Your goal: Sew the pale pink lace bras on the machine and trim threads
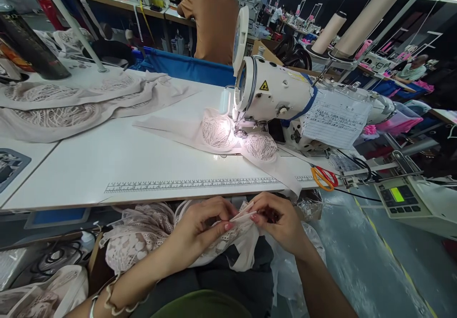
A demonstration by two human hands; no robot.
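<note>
Both hands are below the table's front edge, over the lap. My left hand point(209, 227) pinches the edge of a pale pink lace garment point(246, 249). Close beside it, my right hand point(276, 218) pinches the same edge between thumb and fingers. The garment hangs down from the fingers toward the lap. On the table, a lace bra piece point(217, 132) lies under the needle area of a white sewing machine point(282, 89), lit by its lamp. More lace garments point(139, 232) are bunched to the left of my left hand.
Lace pieces point(57, 113) lie layered on the table's left. Scissors point(324, 177) with orange and red handles sit at the right front edge, near a control panel point(400, 196). Thread cones point(330, 32) stand behind the machine. A person in brown point(216, 20) sits beyond.
</note>
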